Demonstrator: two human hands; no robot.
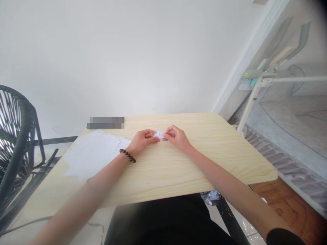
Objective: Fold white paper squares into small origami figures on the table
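Observation:
A small folded piece of white paper (159, 134) sits just above the light wooden table (204, 153), pinched from both sides. My left hand (143, 139), with a dark bead bracelet (127, 156) on the wrist, grips its left end with curled fingers. My right hand (175, 136) pinches its right end between thumb and fingertips. Both hands rest near the table's middle, toward the far edge.
Several loose white paper sheets (89, 154) lie on the table's left part. A black wire chair (15, 143) stands at the left. A white wall is behind the table. At the right a white rack (258, 85) stands on the grey floor.

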